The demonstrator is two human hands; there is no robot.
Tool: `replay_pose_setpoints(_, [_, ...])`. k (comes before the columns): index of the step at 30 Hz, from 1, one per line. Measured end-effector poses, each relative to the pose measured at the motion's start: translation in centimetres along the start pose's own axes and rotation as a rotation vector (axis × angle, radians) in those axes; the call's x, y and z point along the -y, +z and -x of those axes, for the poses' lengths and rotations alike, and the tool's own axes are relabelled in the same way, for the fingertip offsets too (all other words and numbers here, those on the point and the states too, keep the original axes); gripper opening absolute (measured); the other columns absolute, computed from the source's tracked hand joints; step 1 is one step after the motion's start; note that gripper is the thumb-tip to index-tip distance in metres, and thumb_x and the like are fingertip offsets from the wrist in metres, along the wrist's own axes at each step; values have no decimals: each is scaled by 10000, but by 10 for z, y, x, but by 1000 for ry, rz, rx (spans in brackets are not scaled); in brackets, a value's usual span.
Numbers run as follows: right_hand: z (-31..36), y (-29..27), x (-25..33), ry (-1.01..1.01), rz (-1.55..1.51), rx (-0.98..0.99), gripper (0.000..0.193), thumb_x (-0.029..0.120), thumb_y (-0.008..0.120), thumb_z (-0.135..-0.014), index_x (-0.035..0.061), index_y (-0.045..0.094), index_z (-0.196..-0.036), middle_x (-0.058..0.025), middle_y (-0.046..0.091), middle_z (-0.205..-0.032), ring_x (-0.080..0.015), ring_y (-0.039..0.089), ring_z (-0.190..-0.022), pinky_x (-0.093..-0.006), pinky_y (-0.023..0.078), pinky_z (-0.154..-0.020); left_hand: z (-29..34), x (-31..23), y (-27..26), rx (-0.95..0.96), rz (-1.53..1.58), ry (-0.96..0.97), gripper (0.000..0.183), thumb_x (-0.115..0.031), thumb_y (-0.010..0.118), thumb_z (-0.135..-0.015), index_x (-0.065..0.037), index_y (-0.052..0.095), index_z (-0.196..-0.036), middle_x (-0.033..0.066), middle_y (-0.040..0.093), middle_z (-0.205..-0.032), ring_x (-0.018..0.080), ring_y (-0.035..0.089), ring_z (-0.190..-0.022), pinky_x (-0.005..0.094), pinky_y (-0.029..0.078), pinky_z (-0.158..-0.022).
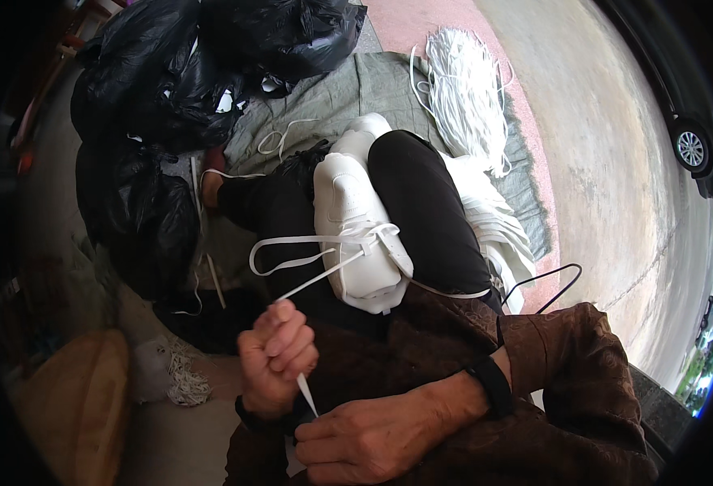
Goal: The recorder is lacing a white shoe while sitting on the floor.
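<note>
A white shoe rests in my lap between my knees, its lacing partly threaded. From its upper a white shoelace runs taut down to my left hand, whose fingers are curled around it. Below that fist the lace continues, flat and short, to my right hand, which is closed at the lace's lower stretch; its fingertips are partly hidden. A loose loop of lace sticks out to the left of the shoe. Behind this shoe, another white shoe piece shows between my legs.
Black plastic bags pile up at the far left. A bundle of white laces lies on a grey-green cloth at the far right. White shoe-shaped pieces are stacked beside my right leg. A wooden stool-like object stands at near left.
</note>
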State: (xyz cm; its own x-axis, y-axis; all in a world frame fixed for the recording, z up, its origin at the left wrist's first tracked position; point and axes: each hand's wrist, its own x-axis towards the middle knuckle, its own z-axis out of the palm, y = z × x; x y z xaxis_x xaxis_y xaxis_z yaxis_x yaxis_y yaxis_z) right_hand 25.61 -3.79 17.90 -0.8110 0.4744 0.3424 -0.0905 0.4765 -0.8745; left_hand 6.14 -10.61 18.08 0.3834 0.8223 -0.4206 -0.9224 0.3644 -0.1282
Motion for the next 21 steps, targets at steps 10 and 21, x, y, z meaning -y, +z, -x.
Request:
replay_pose_setpoints(10, [32,-15,-101,261,339,-216,242,-30,712,-768,40,540,-924,-108,621,-797,-306,650,-760,-388,545,-649,91,-45,-62,-536,-2124,-40,161,-96,661,-850,60,680,-888,100,645,-728,225,613,-692,343,475,-631])
replay_pose_setpoints(21, [18,-10,-102,227,598,-201,368,1,716,-673,12,499,-970,-127,588,-754,-319,615,-752,-402,524,-664,-68,12,-27,-87,-2277,645,1014,-45,770,-719,77,142,-1506,315,503,-1358,458,476,-1307,460,399,-1092])
